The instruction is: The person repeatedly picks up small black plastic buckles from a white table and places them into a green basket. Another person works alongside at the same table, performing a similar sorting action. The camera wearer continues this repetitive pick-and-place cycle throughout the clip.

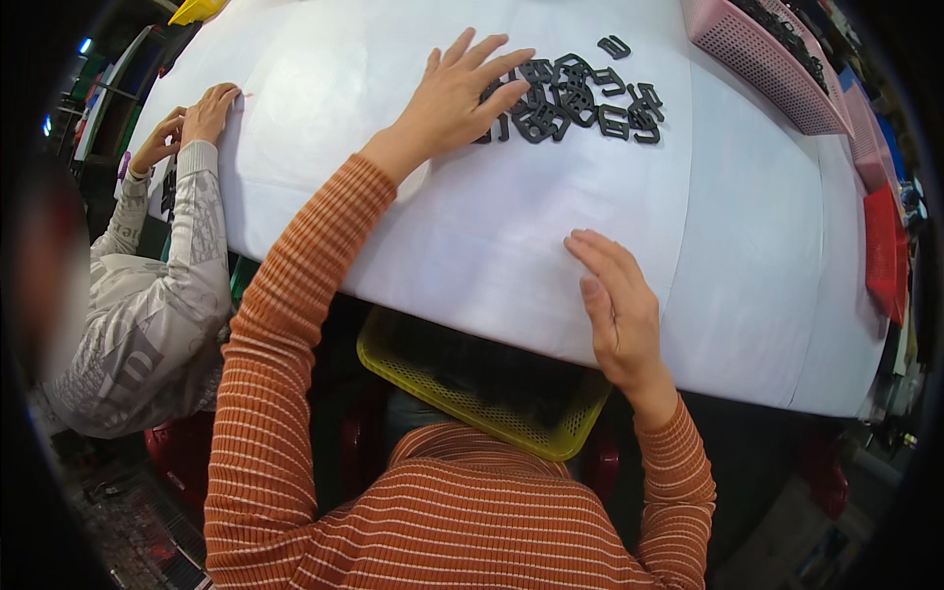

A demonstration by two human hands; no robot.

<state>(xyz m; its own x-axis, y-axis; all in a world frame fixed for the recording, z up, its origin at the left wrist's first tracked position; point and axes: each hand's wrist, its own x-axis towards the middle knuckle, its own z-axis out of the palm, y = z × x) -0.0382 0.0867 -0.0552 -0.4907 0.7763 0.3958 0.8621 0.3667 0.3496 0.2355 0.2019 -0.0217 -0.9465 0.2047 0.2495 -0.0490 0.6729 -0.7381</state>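
A loose pile of black plastic buckles lies on the white tabletop, with one buckle apart from it at the back. My left hand reaches to the pile's left side, its fingers spread. The fingertips overlap some buckles; whether they press on them I cannot tell. Nearer to me, my right hand hovers by the table's front edge, fingers stretched out and holding nothing. Below that edge, a yellow-green basket rests at my lap, its dark contents hard to make out.
At the back right stands a pink basket with black pieces inside. A red container sits at the table's right edge. On the left, another person's hands work at the table, close to some dark pieces.
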